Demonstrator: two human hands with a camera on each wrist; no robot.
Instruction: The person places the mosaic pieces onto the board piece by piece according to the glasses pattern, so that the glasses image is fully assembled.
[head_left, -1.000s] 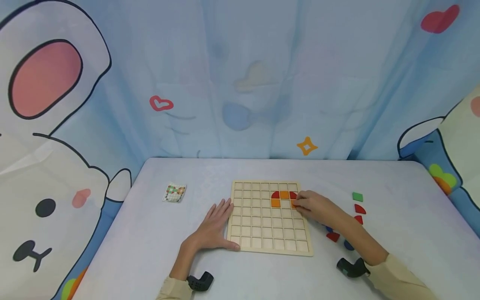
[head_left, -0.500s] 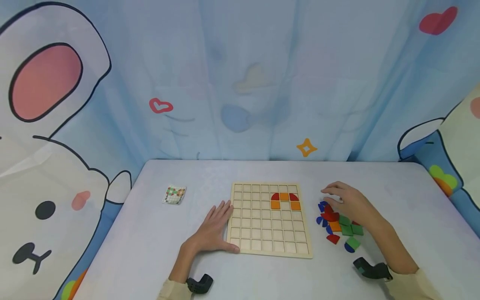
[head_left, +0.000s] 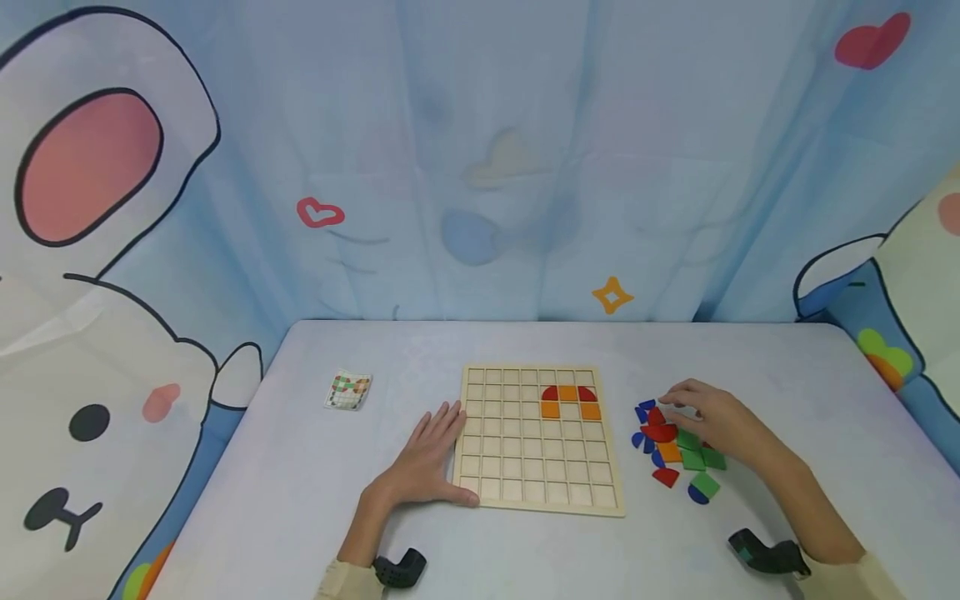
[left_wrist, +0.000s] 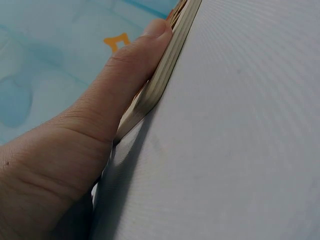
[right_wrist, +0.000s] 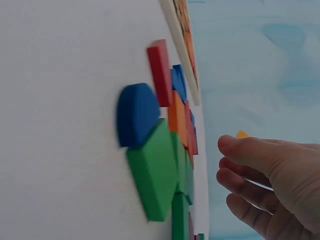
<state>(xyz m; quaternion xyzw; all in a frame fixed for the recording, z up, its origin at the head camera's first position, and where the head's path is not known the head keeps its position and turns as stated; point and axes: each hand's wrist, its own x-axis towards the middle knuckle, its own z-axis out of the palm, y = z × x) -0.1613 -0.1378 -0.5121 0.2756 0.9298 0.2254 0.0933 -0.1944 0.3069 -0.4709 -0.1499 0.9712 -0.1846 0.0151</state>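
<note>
Wooden grid board (head_left: pixel 525 465) flat on surface (head_left: pixel 540 554), five red and orange pieces (head_left: pixel 567 393) seated toward far right corner. Left hand (head_left: pixel 420 461): grip spread wide, fingers and thumb touching board's left side, nothing clasped. Right hand (head_left: pixel 715 418): grip loosely parted, nothing held, above loose coloured pieces (head_left: pixel 669 452) right of board.

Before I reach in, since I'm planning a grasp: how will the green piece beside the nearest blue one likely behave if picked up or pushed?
The green piece is probably stiff, judging by its crisp, straight edges. Its broad flat face suggests sliding rather than rolling. A push might also nudge the blue piece, which appears to touch it.
</note>
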